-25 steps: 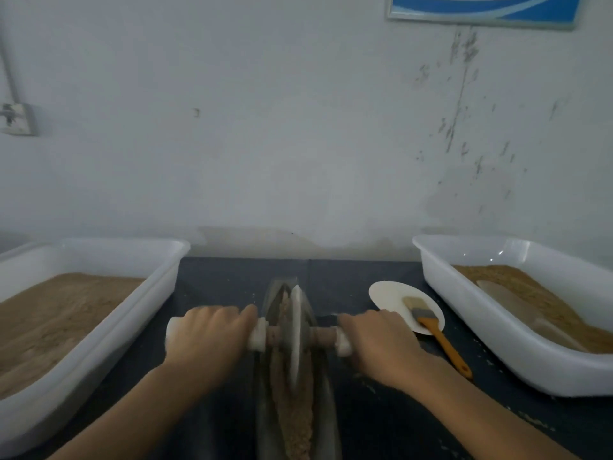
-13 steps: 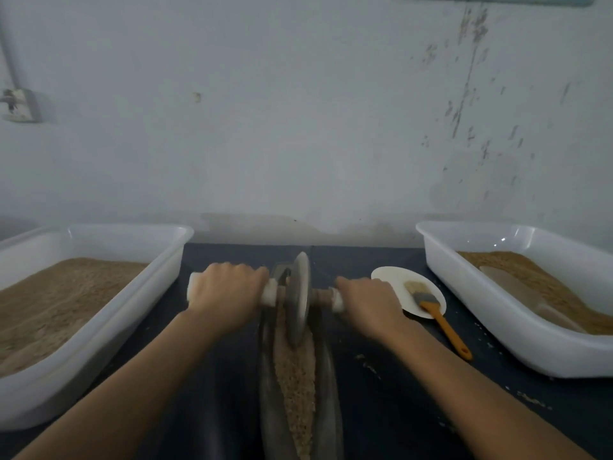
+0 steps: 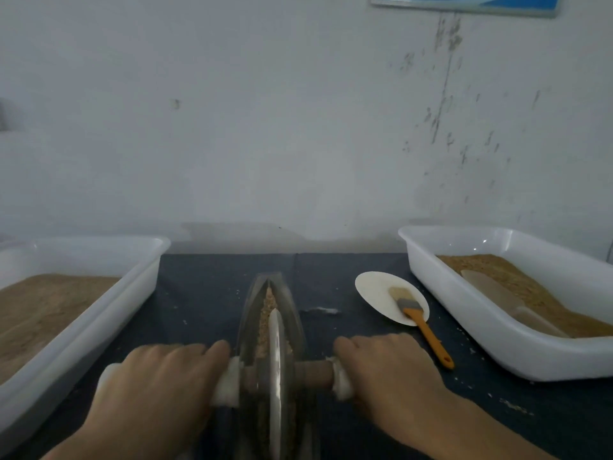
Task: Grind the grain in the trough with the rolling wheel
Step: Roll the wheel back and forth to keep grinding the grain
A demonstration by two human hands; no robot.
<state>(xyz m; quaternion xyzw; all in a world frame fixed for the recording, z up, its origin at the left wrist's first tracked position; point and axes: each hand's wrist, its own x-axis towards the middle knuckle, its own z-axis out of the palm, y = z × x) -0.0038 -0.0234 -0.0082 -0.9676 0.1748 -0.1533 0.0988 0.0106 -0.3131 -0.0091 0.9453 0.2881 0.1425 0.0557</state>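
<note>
A single head-worn camera looks forward and slightly down from close above the near edge of the table (image 3: 348, 270). It faces the far wall (image 3: 265, 127), which fills the upper half. No second view shares the scene.

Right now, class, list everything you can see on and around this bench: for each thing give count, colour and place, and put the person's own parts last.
Trough: one, dark metal, centre of the table, running away from the person.
Grain: tan, lying in the trough.
Rolling wheel: one, pale disc on a brown axle with white-wrapped handles, standing in the trough.
Tubs: two, white, left and right, each holding tan meal.
Scoop: one, pale, lying in the right tub.
Plate: one, white, right of the trough.
Brush: one, orange handle, bristles on the plate.
Table: one, dark blue cover.
Wall picture: one, blue, top edge.
Left hand: grips the left handle.
Right hand: grips the right handle.
</note>
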